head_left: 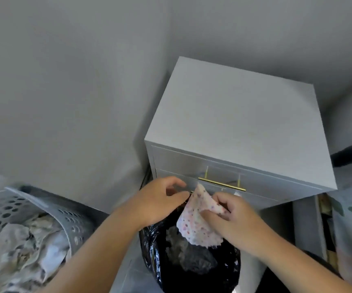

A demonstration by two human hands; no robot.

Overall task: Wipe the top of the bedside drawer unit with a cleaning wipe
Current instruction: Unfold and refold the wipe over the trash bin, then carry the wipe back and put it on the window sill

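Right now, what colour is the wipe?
White with pink and purple dots, in the head view.

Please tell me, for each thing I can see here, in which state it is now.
Cleaning wipe: unfolded, held over the bag.
Right hand: pinching the wipe.
Left hand: fingers at the wipe's edge.
Drawer unit: top bare, drawers shut.
Black bin bag: open, rubbish inside.
Laundry basket: tilted, full of cloth.

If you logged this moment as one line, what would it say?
right hand: holding spotted wipe | left hand: at wipe's edge | wipe: above black bin bag | drawer unit top: bare, untouched
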